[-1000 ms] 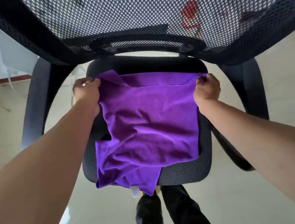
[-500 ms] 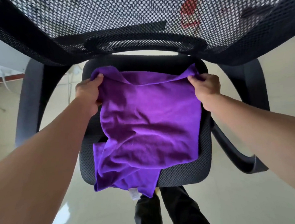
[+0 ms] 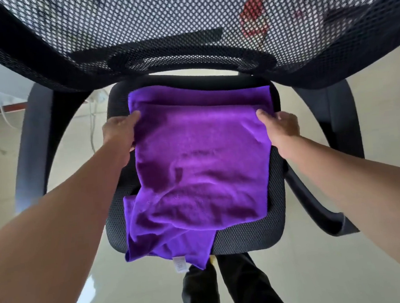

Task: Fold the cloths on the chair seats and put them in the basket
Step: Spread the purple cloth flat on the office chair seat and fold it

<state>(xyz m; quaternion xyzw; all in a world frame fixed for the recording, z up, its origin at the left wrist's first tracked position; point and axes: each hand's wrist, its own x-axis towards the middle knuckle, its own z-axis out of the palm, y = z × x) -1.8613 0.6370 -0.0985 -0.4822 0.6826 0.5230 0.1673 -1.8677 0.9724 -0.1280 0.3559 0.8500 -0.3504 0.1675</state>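
A purple cloth (image 3: 200, 165) lies over the black mesh seat (image 3: 251, 240) of an office chair. Its near end hangs past the seat's front edge, with a white label (image 3: 180, 264) showing. A flatter layer of the cloth lies along the far edge of the seat. My left hand (image 3: 121, 133) grips the cloth's left edge, thumb on top. My right hand (image 3: 279, 123) grips the right edge the same way. The basket is not in view.
The chair's mesh backrest (image 3: 184, 23) arches over the top of the view. Black armrests (image 3: 335, 126) curve down on both sides. Pale glossy floor (image 3: 382, 103) surrounds the chair. My dark trouser legs (image 3: 229, 292) stand just before the seat.
Both hands lifted the cloth's far corners, laid the far edge flat near the backrest, then slid nearer along the side edges. The cloth now looks smoother.
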